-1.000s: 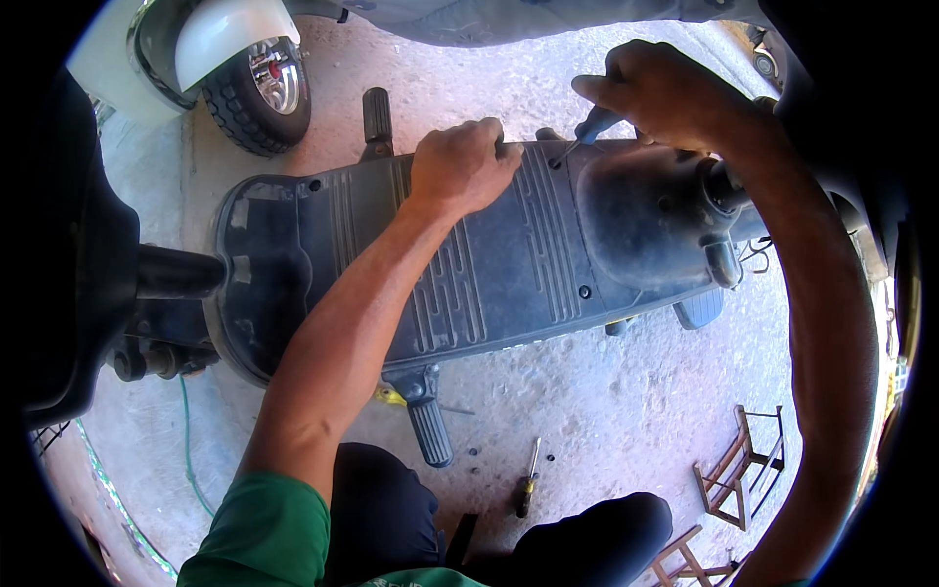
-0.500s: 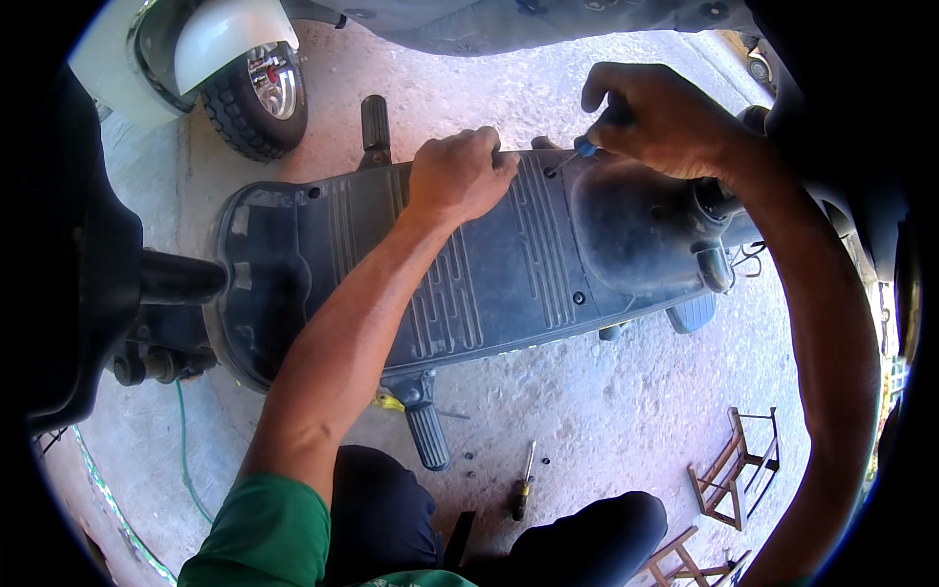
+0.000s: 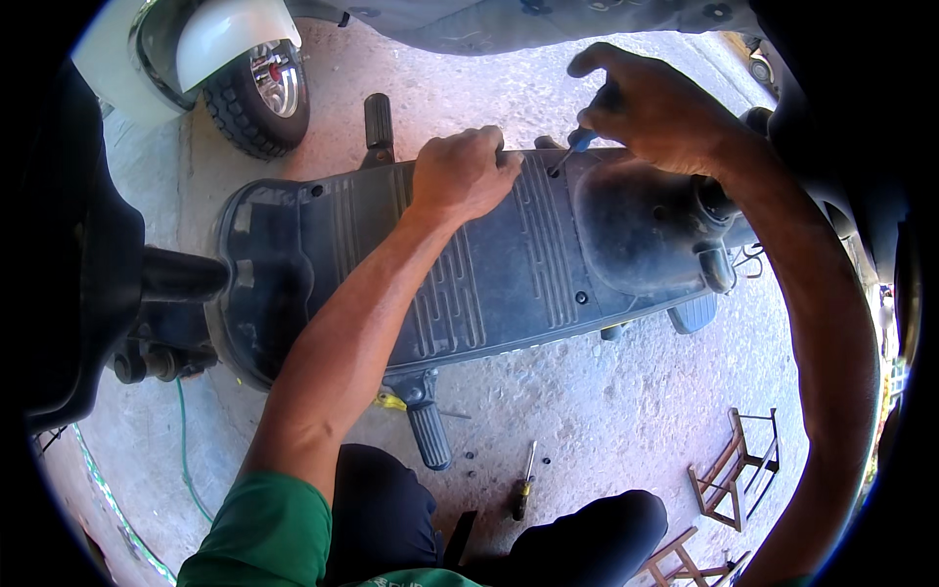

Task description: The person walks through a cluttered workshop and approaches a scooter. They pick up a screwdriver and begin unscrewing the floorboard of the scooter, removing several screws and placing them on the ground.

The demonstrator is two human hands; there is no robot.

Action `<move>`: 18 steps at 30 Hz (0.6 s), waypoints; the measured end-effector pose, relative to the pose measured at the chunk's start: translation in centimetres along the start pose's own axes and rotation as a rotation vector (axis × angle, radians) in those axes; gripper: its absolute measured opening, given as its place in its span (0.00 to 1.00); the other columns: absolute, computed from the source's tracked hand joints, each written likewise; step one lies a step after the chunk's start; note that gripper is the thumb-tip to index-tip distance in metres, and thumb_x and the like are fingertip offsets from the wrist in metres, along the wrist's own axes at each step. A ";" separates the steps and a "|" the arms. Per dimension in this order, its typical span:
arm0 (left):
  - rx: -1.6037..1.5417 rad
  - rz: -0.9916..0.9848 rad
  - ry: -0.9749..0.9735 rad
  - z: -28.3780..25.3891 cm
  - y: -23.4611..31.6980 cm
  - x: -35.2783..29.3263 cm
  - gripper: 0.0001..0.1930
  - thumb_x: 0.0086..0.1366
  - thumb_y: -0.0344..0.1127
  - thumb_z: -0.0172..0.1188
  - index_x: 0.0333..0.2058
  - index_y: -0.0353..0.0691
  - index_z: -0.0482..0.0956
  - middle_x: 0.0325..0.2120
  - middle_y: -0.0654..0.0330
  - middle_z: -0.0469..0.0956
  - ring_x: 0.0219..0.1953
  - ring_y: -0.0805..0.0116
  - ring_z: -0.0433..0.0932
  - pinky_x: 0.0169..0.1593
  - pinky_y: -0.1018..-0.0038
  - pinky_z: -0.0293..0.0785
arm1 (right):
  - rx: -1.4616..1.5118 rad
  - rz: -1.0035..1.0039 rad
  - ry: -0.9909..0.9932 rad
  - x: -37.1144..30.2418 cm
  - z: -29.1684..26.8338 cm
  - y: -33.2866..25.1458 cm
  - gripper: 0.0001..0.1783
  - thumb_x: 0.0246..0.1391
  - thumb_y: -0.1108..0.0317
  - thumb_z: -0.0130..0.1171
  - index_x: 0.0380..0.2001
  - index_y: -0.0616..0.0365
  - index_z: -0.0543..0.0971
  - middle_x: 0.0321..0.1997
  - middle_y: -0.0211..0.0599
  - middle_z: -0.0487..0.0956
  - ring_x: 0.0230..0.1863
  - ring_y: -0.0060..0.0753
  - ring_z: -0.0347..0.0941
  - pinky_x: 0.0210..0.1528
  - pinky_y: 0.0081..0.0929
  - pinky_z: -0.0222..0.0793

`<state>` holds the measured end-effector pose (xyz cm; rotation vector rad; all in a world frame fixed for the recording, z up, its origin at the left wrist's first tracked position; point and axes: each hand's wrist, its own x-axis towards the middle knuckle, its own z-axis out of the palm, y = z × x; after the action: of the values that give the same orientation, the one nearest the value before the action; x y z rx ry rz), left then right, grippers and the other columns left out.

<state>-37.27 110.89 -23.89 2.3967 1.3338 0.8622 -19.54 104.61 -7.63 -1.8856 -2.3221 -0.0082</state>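
A long black ribbed footboard [image 3: 499, 284] of a scooter lies across the middle. On its far part rests my left hand [image 3: 465, 174], fingers curled closed; whatever they hold is hidden from above. To the right, my right hand [image 3: 650, 108] is around the blue handle of a screwdriver [image 3: 581, 140], its index finger raised off it. The screwdriver's shaft slants down to a dark screw hole at the footboard's far edge. Another screw hole [image 3: 581, 297] shows near the close edge.
Ribbed footpegs [image 3: 428, 437] stick out on both sides. On the concrete floor before me lie a second screwdriver [image 3: 524, 484] and several small dark pieces. Brown metal frames [image 3: 736, 470] stand at the lower right. A wheel [image 3: 259, 103] under a white fender is at the far left.
My right hand has risen slightly away from me, and its index finger has lifted. The blue screwdriver stands steeper and shows more of its handle. My left hand stays nearly still.
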 end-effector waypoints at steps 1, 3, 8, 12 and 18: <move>-0.002 -0.004 -0.006 -0.1 0.1 0.0 0.15 0.64 0.45 0.59 0.33 0.36 0.79 0.28 0.48 0.83 0.34 0.48 0.83 0.42 0.57 0.78 | 0.011 0.012 0.016 0.0 0.1 0.3 0.20 0.61 0.61 0.62 0.52 0.59 0.75 0.37 0.50 0.83 0.37 0.44 0.82 0.50 0.37 0.77; 0.005 -0.007 -0.008 0.0 0.1 0.0 0.16 0.64 0.46 0.59 0.33 0.36 0.79 0.28 0.49 0.83 0.34 0.48 0.84 0.42 0.57 0.78 | -0.162 0.069 -0.052 0.4 -0.4 0.3 0.16 0.62 0.61 0.60 0.47 0.59 0.76 0.34 0.50 0.82 0.35 0.44 0.81 0.47 0.38 0.76; -0.006 -0.034 -0.036 0.1 0.1 0.0 0.16 0.64 0.48 0.57 0.33 0.39 0.80 0.30 0.47 0.83 0.36 0.45 0.82 0.44 0.55 0.76 | -0.321 0.034 -0.094 0.1 -0.7 -0.2 0.12 0.62 0.60 0.59 0.38 0.59 0.76 0.31 0.48 0.80 0.34 0.43 0.79 0.45 0.37 0.75; -0.004 -0.032 -0.038 0.0 -0.1 0.0 0.16 0.64 0.48 0.57 0.33 0.39 0.80 0.30 0.48 0.83 0.36 0.45 0.82 0.44 0.55 0.76 | -0.191 -0.104 -0.117 -0.6 -1.2 0.3 0.10 0.62 0.65 0.59 0.42 0.57 0.74 0.35 0.47 0.80 0.40 0.45 0.80 0.49 0.37 0.76; -0.001 0.002 -0.006 0.2 0.0 0.0 0.16 0.64 0.47 0.59 0.32 0.37 0.79 0.28 0.49 0.83 0.34 0.48 0.83 0.42 0.56 0.78 | -0.106 -0.249 -0.028 -0.8 -0.6 1.6 0.12 0.60 0.69 0.60 0.45 0.56 0.73 0.38 0.46 0.79 0.42 0.47 0.80 0.50 0.37 0.76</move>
<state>-37.18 110.88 -24.04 2.3983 1.3282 0.8555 -17.74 104.11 -7.32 -1.6355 -2.6079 -0.1360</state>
